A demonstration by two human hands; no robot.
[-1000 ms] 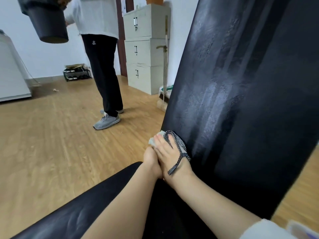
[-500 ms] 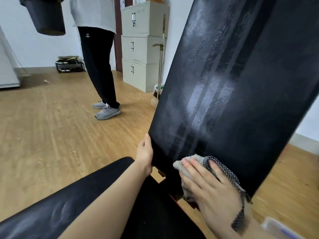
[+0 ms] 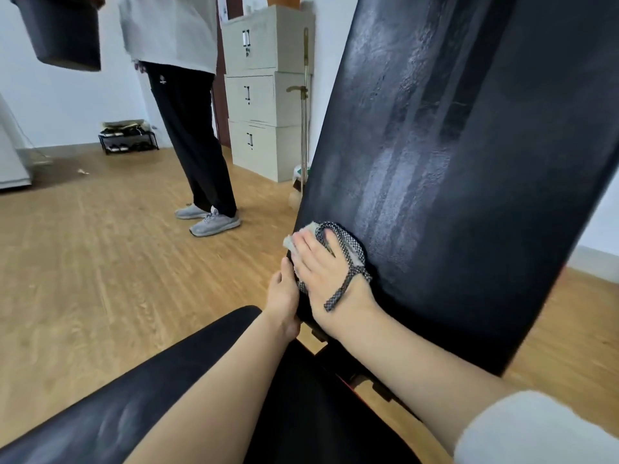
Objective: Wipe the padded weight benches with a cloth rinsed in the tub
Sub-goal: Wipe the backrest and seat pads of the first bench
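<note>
The pale cloth (image 3: 290, 243) lies just left of the middle of the frame, flat on the low left part of the tall black back pad (image 3: 452, 162) — the right hand (image 3: 321, 272) presses it there with straight fingers. Right beside it, the left hand (image 3: 283, 296) grips the pad's left edge, thumb up. In the upper left a person (image 3: 191, 128) stands on the wood floor (image 3: 83, 262) — a blurry dark bucket (image 3: 63, 35) is near them.

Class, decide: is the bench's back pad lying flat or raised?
Raised. The back pad stands steeply up from the seat pad, and the right hand presses the cloth against its sloping face.
</note>
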